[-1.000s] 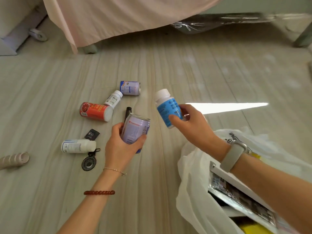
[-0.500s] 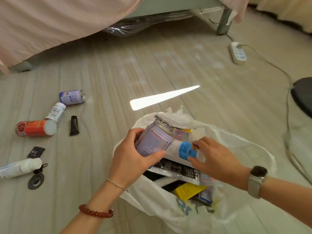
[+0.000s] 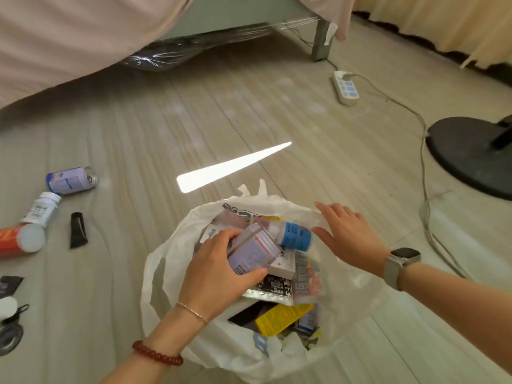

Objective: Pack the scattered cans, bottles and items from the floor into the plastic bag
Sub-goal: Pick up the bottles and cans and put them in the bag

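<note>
Head view — left hand (image 3: 219,275) grips lilac can (image 3: 253,252) over bag (image 3: 166,261)

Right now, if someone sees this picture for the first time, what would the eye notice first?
First the white plastic bag, open in the lower middle, where the left hand holds a pale purple can over the opening. Beside the can a blue-labelled bottle lies in the bag, with the right hand open next to it. A bright wedge of sunlight crosses the floor just beyond.
</note>
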`<state>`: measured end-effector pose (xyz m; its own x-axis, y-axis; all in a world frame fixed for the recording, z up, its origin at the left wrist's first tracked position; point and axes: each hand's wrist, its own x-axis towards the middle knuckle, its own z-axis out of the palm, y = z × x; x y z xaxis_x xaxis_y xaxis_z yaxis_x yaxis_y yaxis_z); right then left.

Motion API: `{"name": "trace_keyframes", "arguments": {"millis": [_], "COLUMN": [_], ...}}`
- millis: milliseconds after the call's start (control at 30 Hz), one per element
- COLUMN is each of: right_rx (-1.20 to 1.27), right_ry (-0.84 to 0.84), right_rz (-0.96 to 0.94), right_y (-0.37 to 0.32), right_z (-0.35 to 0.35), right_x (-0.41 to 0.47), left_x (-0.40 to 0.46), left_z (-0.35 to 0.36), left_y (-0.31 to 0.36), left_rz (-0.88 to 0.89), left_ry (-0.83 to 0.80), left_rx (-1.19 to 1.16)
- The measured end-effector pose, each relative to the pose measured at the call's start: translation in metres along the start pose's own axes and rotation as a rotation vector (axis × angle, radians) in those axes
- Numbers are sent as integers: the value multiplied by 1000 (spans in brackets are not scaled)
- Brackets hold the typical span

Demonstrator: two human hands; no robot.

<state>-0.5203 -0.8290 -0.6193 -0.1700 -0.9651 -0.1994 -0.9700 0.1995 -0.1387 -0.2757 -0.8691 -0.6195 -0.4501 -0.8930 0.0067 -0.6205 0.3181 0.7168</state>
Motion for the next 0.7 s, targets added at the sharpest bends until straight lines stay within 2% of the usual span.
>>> {"name": "trace_keyframes", "arguments": {"millis": [133, 233, 333, 433, 567, 700], "right_rx": [198, 221, 408, 515, 562, 590], "right_ry": [-62, -146, 0, 124, 175, 182], "right_rz": [105, 117, 129, 113, 101, 98], "right_y": [10, 10, 18, 33, 43, 41], "right_z": [-1, 0, -20, -41, -47, -44], "right_x": [6, 9, 15, 18, 16, 16], "left_x": [14, 21, 29, 42, 61, 71], "left_z": [5, 13, 23, 40, 68, 96], "left_y": [6, 12, 15, 17, 26, 30], "left_rz": [34, 104, 222, 432, 661, 717], "left_ry": [-39, -34, -34, -6, -64, -104], "left_rx": [79, 129, 200, 345, 489, 586]}}
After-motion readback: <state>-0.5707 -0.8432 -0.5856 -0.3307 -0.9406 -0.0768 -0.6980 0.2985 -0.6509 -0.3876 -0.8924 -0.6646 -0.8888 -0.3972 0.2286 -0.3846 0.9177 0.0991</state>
